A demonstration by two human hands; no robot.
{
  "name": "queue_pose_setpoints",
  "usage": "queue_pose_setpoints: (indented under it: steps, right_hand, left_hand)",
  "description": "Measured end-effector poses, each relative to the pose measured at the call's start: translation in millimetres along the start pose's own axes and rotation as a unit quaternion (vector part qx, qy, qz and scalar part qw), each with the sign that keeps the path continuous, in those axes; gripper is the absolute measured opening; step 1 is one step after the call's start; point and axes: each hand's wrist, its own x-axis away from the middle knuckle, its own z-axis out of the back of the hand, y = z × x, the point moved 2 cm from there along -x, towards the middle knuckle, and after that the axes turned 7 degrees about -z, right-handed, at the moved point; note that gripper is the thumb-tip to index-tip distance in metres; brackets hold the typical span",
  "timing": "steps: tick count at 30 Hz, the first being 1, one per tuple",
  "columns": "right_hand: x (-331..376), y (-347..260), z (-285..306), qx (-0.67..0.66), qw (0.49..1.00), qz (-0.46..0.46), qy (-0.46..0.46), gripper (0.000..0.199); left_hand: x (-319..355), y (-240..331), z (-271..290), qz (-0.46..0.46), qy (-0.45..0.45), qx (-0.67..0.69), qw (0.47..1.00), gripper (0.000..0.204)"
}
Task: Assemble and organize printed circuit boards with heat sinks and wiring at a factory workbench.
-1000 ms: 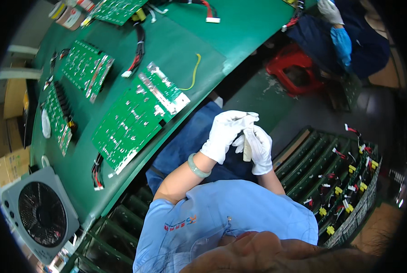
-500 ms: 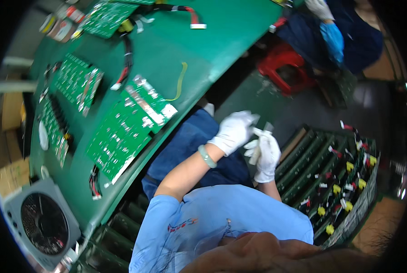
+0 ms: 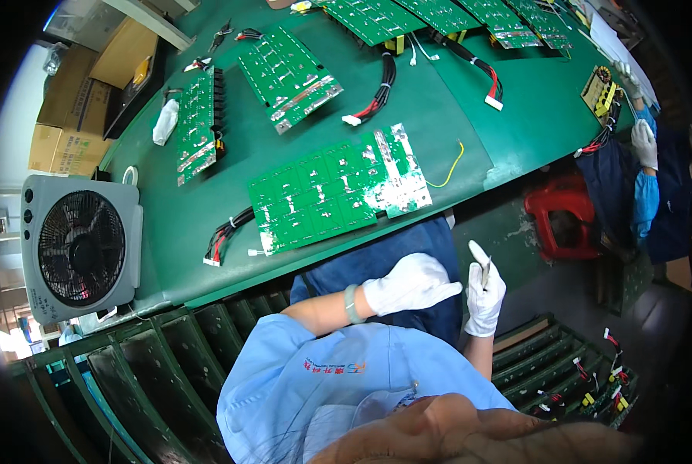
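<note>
A thin greyish piece point(image 3: 486, 269), too small to identify, sits between the thumb and fingers of the white-gloved right hand point(image 3: 484, 301), in front of the near edge of the green bench point(image 3: 508, 131). The left hand point(image 3: 414, 284), also gloved, is just beside it, fingers drawn together and pointing toward the right hand; whether it grips anything, I cannot tell. Beyond both, a large circuit board point(image 3: 315, 197) lies along the bench's near edge, with a yellow wire point(image 3: 455, 165) curling by its right end and a cable bundle point(image 3: 234, 230) at its left. Another board point(image 3: 272, 69) lies farther back. A grey fan point(image 3: 83, 247) stands at the left, a red stool point(image 3: 543, 205) at the right
</note>
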Motion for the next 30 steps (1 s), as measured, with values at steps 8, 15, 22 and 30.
queue_pose_setpoints:
  steps: [8,15,22,30]
  right_hand:
    - [-27.9,-29.4,-44.7,0.145,0.959,0.243,-0.003,0.026]
    - [-43.3,-39.6,-85.5,0.242,0.898,0.360,0.079,0.033]
    - [-49.6,-40.1,-102.4,0.263,0.897,0.354,0.038,0.035]
    - [-57.3,-35.2,-110.0,0.259,0.897,0.356,0.027,0.029]
  left_hand:
    - [103.1,41.8,114.6,0.092,0.321,-0.008,0.942,0.053]
    - [170.8,17.7,181.2,0.250,0.513,-0.292,0.767,0.021]
    - [179.1,3.1,185.5,0.294,0.347,-0.372,0.809,0.031]
    - [179.0,-13.1,182.4,0.349,0.256,-0.383,0.816,0.055]
